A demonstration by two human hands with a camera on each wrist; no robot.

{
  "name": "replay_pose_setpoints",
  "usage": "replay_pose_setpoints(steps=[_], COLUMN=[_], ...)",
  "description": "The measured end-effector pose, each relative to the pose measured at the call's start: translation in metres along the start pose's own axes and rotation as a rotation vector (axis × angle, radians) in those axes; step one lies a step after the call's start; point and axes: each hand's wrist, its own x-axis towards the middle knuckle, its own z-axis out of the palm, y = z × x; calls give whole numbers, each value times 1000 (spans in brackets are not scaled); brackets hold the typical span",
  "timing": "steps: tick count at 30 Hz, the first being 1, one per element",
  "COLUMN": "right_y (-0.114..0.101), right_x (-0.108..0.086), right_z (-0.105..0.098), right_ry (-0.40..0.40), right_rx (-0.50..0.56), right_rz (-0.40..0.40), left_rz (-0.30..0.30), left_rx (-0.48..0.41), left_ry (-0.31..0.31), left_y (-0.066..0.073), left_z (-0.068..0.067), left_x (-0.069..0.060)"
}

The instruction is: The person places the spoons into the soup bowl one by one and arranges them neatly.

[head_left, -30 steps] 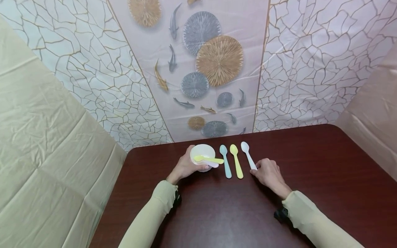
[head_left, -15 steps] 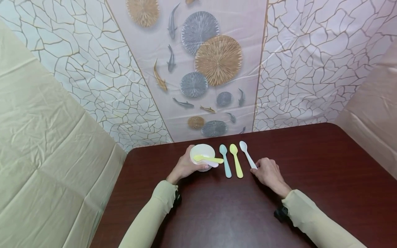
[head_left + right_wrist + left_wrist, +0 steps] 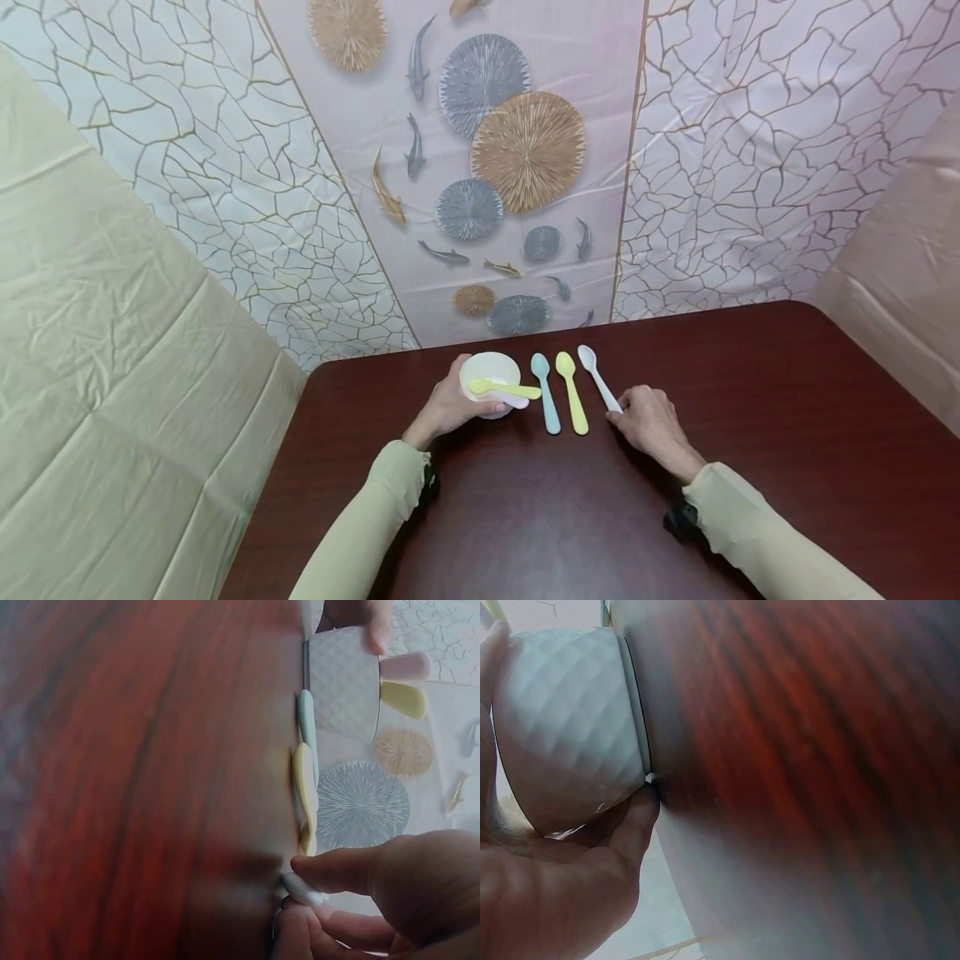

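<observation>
My left hand [image 3: 450, 406] grips a white bowl [image 3: 491, 363] by its side, with the thumb along the front. In the left wrist view the bowl's outer wall [image 3: 566, 712] has a diamond pattern and its base is on the table. A yellow spoon [image 3: 522, 390] and a pale pink spoon [image 3: 517, 402] lean in it, handles over the rim. At the right, my right hand [image 3: 651, 422] pinches the handle end of a white spoon [image 3: 602, 385]. Between the hands lie a light blue spoon [image 3: 549, 402] and another yellow spoon [image 3: 574, 402], both roughly parallel, heads away from me.
The dark red-brown table [image 3: 540, 517] has its back edge just behind the bowl and spoons. Behind it hangs a patterned cloth [image 3: 525, 150]. Plain beige cloth [image 3: 112, 358] hangs at the left, and more at the right.
The white spoon's head has swung slightly left, toward the yellow spoon, while my right hand keeps its handle end pinched. My left hand and the bowl stay in place.
</observation>
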Motion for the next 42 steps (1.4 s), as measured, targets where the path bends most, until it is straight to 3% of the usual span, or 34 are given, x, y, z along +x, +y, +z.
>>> replay_pose_setpoints(steps=[2, 5, 8, 12, 20, 31, 42], right_y=[0, 25, 36, 10, 19, -4, -2], right_x=[0, 15, 22, 5, 10, -7, -8], right_z=[0, 18, 25, 6, 12, -7, -6], right_ry=[-2, 7, 18, 10, 45, 19, 30], right_rx=[3, -6, -3, 10, 30, 77, 98], right_rz=[1, -12, -25, 8, 22, 56, 56], left_rz=[0, -2, -6, -13, -16, -17, -26], left_rx=[2, 6, 9, 5, 1, 3, -4], left_ry=[0, -1, -3, 0, -1, 0, 2], left_y=[0, -1, -1, 0, 2, 1, 1], left_z=[0, 1, 1, 1, 0, 1, 1], left_x=[1, 1, 1, 1, 2, 0, -1])
